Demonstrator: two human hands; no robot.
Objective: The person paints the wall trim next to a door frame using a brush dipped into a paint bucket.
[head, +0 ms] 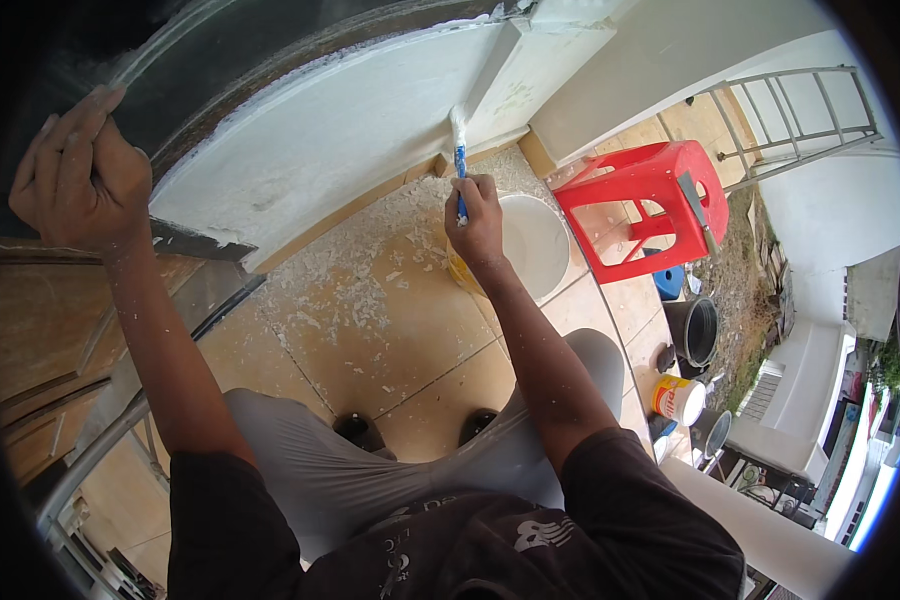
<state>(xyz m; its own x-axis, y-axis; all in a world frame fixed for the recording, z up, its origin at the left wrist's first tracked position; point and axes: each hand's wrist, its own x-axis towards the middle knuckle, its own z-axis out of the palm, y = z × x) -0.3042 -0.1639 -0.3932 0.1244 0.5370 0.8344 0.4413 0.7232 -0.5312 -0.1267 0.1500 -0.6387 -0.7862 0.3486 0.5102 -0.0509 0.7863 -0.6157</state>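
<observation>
My right hand (475, 217) grips the blue handle of a paintbrush (460, 161). Its white-coated bristles touch the low white wall (330, 112) beside the projecting pillar (525, 82). Just beyond that hand stands a bucket (536, 244) with a pale interior, partly hidden by my hand and forearm. Up at the left, my left hand (82, 172) is raised with curled fingers against the dark window frame (217, 112). Whether those fingers grip its edge is hidden. Along the wall top, white paint meets the dark sill unevenly.
White flakes litter the floor tiles (360, 300) below the wall. On the right, a red plastic stool (645, 202) carries a scraper (697, 210). Behind it leans a metal ladder (802, 127). Black buckets (699, 330) and a paint pail (679, 400) stand farther right. Wooden panels (52, 330) are at left.
</observation>
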